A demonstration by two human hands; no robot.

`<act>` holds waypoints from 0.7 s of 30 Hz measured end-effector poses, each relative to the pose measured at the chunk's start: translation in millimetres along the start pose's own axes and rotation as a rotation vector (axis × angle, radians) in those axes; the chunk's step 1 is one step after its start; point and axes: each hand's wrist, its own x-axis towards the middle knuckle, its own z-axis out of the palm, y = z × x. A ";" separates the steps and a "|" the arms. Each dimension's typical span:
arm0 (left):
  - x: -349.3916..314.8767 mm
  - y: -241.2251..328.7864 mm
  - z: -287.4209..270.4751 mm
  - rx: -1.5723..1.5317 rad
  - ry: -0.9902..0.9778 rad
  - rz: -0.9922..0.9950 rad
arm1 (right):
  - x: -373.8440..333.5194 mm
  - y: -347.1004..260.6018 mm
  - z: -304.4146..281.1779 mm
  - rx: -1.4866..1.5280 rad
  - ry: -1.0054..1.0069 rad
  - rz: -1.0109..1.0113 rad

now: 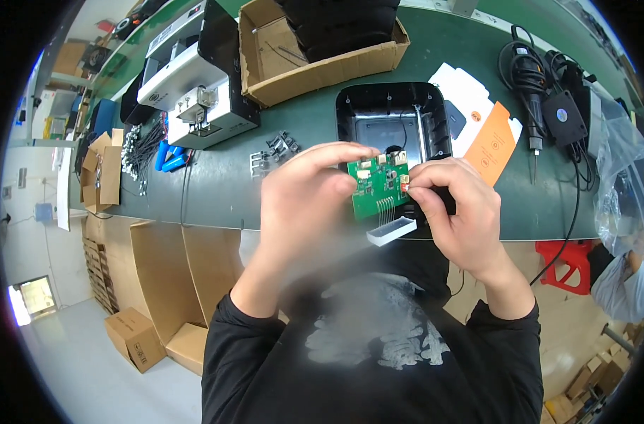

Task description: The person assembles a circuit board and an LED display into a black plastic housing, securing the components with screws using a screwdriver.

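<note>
left hand point(301, 187): fingers hold green board point(371, 205) at left, likely steadying it | right hand point(467, 201): fingers pinch red connector point(404, 187) at board's right edge

Two hands point(294, 191), one circuit board point(370, 189), one white strip point(392, 232), one black shell point(385, 132), one corded screwdriver point(532, 99), one orange card point(493, 146), two bench-top cartons point(325, 78), one machine point(223, 116).

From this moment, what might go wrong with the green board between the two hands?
1. The left hand and right hand hold the green rectangular circuit board near its edges, so a slip might drop it.
2. The white rectangular part sticks out from the board's lower edge on thin leads, which might bend if bumped.
3. The right hand pinches near a small red-and-white part; too much force might strain it.
</note>
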 end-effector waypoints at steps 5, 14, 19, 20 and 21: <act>0.9 8.5 11.2 -0.247 0.014 -0.118 | 2.0 3.7 -0.6 0.004 0.040 0.069; 3.5 8.1 16.6 -0.344 -0.047 -0.121 | 2.7 6.2 -8.5 0.157 0.012 0.163; 3.6 3.0 17.1 -0.369 -0.048 -0.084 | 1.7 4.2 -11.3 -0.078 0.092 -0.039; 3.2 4.5 16.8 -0.362 -0.028 -0.095 | 1.5 0.8 -14.9 -0.082 0.092 -0.046; 3.1 3.8 16.5 -0.354 -0.002 -0.111 | 0.0 -0.9 -19.7 -0.156 0.099 -0.102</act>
